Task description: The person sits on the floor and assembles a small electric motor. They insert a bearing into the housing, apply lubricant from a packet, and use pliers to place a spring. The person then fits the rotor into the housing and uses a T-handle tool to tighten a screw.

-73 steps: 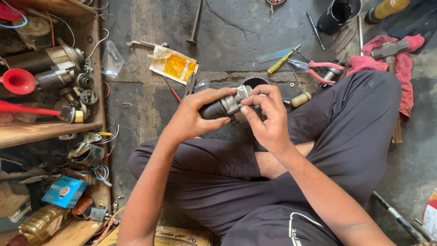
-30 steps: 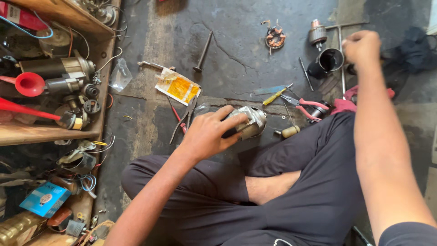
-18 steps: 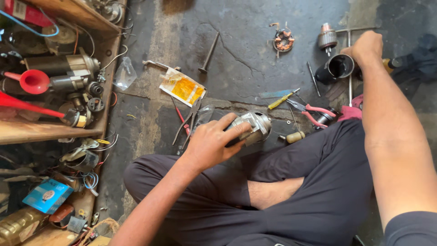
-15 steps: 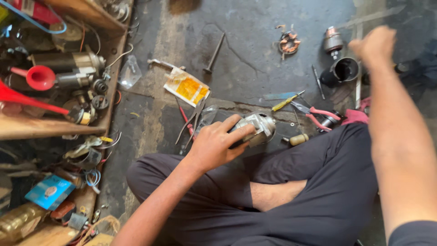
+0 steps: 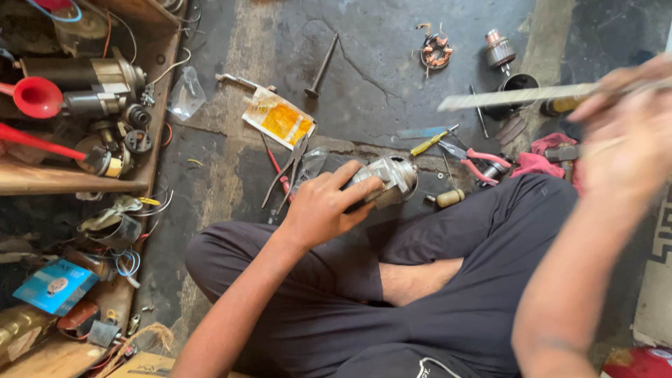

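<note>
Silvery metal, the small motor housing (image 5: pixel 386 180) sits above my crossed legs, just over the near left knee, with my left hand (image 5: pixel 325 206) wrapped around its dark rear end, fingers closed tight on it. My right hand (image 5: pixel 626 140) is raised at the far right, blurred, its fingers closed on a long flat metal file (image 5: pixel 514 98) that points left over the dark cup (image 5: pixel 516 87). On the cracked floor (image 5: pixel 378 77) beyond the motor lie red-handled pliers (image 5: pixel 476 157), a yellow-handled screwdriver (image 5: pixel 430 143) and a yellow packet (image 5: pixel 280 122), with a cluttered wooden shelf (image 5: pixel 70 178) at the left.
</note>
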